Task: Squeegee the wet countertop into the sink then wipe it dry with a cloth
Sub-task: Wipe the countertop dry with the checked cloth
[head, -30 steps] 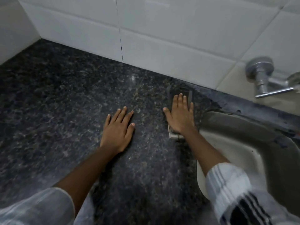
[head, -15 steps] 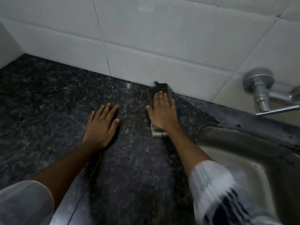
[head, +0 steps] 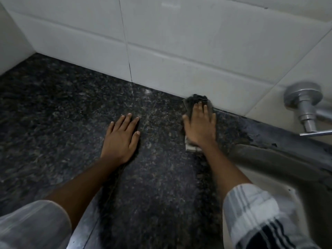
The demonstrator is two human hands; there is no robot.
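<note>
Head view: the right hand lies flat, fingers extended and close together, pressing a cloth onto the dark speckled counter. The cloth's dark far end shows beyond the fingertips, touching the foot of the white tiled wall; a pale edge shows under the wrist. Left of it, apart, the left hand rests palm-down on bare counter, fingers spread, holding nothing. Right of the pressing hand lies the sink, with a metal tap above it.
</note>
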